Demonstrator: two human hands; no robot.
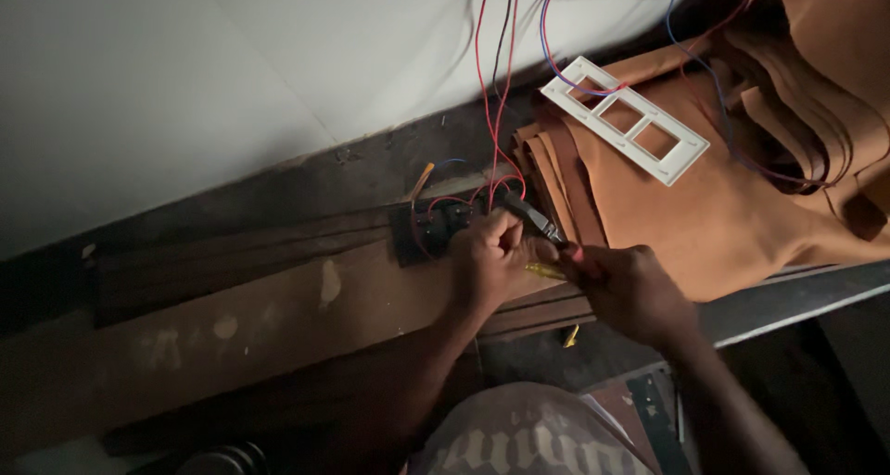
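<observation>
1. My left hand (487, 257) is closed around the small black switch block (436, 229) on the wooden board (278, 299).
2. My right hand (630, 290) is clenched on the pliers (538, 223), by their handles.
3. The wires (491, 114) look thin and limp; I judge the block light and rigid.

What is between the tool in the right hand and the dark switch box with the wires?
Only the left hand, which rests at the switch box. The pliers in the right hand pass over its fingers toward the red wires; nothing else visible blocks them.
</observation>
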